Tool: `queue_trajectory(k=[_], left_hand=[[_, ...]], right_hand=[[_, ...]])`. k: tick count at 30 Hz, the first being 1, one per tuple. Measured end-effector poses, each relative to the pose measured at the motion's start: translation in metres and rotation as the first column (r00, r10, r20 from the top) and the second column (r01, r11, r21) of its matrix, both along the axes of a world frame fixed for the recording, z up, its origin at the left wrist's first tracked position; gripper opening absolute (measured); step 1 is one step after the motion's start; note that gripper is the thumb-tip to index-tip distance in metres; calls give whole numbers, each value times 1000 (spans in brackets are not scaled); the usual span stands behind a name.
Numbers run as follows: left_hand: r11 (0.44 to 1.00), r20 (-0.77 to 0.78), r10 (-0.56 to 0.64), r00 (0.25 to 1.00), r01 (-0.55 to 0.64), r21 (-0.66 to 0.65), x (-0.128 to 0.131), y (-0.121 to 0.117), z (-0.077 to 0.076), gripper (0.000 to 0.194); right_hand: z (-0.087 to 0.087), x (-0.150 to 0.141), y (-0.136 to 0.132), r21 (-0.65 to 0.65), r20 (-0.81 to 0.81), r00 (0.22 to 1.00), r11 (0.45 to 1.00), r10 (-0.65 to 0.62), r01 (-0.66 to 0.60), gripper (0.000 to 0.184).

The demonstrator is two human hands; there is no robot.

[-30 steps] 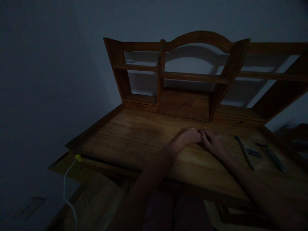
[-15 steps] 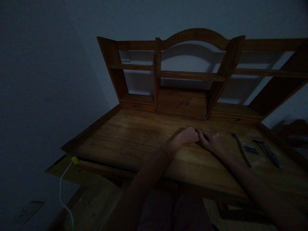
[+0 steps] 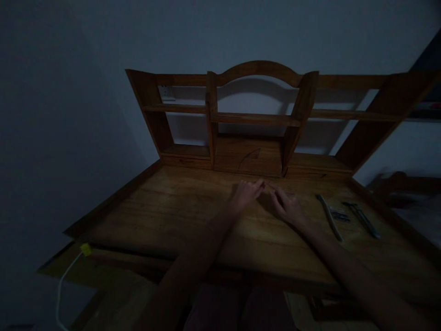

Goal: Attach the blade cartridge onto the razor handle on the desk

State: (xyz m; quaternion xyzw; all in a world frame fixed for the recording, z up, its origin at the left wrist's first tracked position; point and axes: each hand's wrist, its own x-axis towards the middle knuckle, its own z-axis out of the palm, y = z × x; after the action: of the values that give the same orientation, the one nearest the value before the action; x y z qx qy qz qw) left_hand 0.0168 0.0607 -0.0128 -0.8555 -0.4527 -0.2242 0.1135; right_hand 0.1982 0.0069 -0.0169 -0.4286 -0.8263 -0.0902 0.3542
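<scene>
Brown wood, its grain in long streaks, makes up the desktop (image 3: 165, 207) and the hutch (image 3: 258, 66) at its back, which has an arched top rail, open bays and a flat middle panel (image 3: 268, 156) crossed by a curved dark line. In front of the hutch's middle, over the desktop, the left hand (image 3: 246, 192) has its fingers bent and drawn to a narrow pinch, while the right hand (image 3: 287, 207) points a thumb and forefinger towards it. Their fingertips nearly meet; anything between them is too dim and small to make out, so I cannot tell if either hand has hold of something. Before the hutch's right drawer (image 3: 312, 174) lie a pale, gently bowed stick (image 3: 330, 220) with a dark tip, some small dark pieces (image 3: 339, 214) and a T-headed tool (image 3: 363, 220) with a slim, straight handle. Off the hutch's left end, a yellow block (image 3: 86, 249) tips a smooth white cord (image 3: 59, 294). A moment earlier the hands were bunched together; now they stand further apart, fingers straighter, and the items before the hutch's right drawer lie as they did
</scene>
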Motion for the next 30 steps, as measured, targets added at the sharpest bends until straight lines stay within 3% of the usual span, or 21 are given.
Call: queue_trajectory(k=[3, 5, 15, 23, 30], left_hand=[[986, 210, 156, 965, -138, -96, -8, 1, 3, 34], [971, 291, 209, 933, -164, -172, -10, 2, 5, 35], [952, 377, 265, 887, -179, -246, -5, 4, 4, 28], [972, 225, 234, 946, -223, -73, -2, 3, -1, 38], [999, -85, 6, 996, -3, 38, 12, -2, -1, 13]], right_hand=[[-1, 0, 1, -17, -9, 1000, 1000, -6, 6, 43], [-1, 1, 2, -30, -16, 1000, 1000, 8, -9, 43], [3, 5, 1, -45, -68, 997, 999, 22, -25, 39], [4, 1, -2, -90, -38, 999, 995, 35, -38, 37], [-8, 2, 6, -58, -17, 998, 997, 57, -58, 30]])
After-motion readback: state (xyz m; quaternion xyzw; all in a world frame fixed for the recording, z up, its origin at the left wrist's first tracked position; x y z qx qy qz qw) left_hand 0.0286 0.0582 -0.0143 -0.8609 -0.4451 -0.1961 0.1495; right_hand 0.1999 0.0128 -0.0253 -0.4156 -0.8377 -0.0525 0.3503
